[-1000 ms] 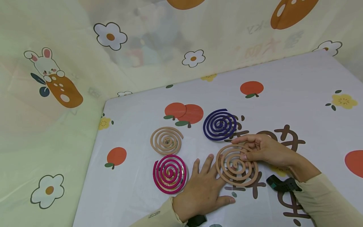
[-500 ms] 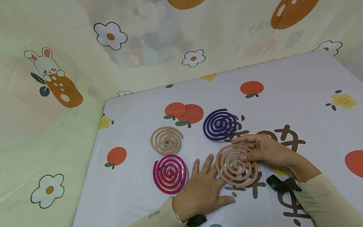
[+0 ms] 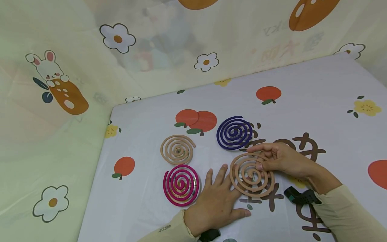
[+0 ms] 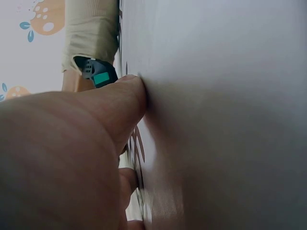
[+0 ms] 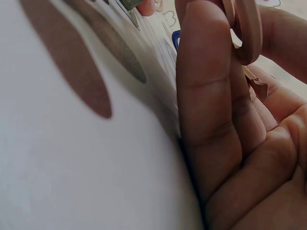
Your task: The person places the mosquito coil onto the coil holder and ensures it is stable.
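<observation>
A tan mosquito coil [image 3: 252, 195] is held by my right hand [image 3: 282, 161], thumb and fingers pinching its far right side. In the right wrist view, part of the coil [image 5: 250, 38] shows between the fingers. My left hand [image 3: 214, 203] lies flat on the table with its fingers spread; the held coil overlaps some of its fingertips. A small pointed greenish-grey piece [image 5: 128, 4] stands by a left fingertip in the right wrist view. To the left lie a pink coil [image 3: 181, 184] and another tan coil [image 3: 163, 153]. A dark blue coil [image 3: 233, 133] lies beyond the right hand.
The white tabletop cloth [image 3: 145, 215] carries printed fruit, flowers and brown lettering. A pale cloth wall [image 3: 169, 80] with printed flowers rises behind the table. Another pale wall [image 3: 99, 141] closes the left side. Both wrists wear dark devices.
The held tan coil has shifted very slightly up and left with the right hand. The left hand and the other coils have stayed in place.
</observation>
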A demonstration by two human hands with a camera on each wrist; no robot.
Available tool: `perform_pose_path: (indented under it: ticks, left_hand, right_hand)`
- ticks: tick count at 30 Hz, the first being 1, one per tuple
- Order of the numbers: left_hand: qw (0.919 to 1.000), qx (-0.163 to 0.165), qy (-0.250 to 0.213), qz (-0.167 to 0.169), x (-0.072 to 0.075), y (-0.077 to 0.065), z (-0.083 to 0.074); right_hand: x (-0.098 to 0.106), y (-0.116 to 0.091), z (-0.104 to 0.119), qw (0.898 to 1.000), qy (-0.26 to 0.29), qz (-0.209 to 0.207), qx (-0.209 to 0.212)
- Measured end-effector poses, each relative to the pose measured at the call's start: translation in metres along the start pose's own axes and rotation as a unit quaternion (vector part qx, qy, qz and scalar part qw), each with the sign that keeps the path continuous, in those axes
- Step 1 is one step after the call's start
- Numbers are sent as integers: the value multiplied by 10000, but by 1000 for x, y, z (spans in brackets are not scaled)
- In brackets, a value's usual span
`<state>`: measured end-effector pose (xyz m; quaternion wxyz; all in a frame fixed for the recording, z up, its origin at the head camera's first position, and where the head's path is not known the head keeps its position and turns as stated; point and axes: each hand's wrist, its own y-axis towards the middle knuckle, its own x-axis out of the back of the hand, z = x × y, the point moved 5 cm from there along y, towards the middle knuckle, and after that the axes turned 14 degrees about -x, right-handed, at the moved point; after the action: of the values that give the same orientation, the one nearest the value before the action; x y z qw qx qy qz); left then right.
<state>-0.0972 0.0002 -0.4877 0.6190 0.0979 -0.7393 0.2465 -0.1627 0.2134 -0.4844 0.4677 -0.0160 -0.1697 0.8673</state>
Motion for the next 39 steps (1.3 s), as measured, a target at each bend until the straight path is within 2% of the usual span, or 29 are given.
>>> perform_pose_path:
  ticks: [23,32,39]
  left_hand:
    - [10000,7,-52,29,0,1,1]
    - [9999,12,-107,62,1,0,0]
    - [9998,8,-189,74,0,0,0]
  right_hand:
    - [-1,2,-1,9995,-197,-144,-202]
    - [-2,1,-2,9981,-76,-62,-601]
    - [-5,1,-1,9966,-350,-160,-728]
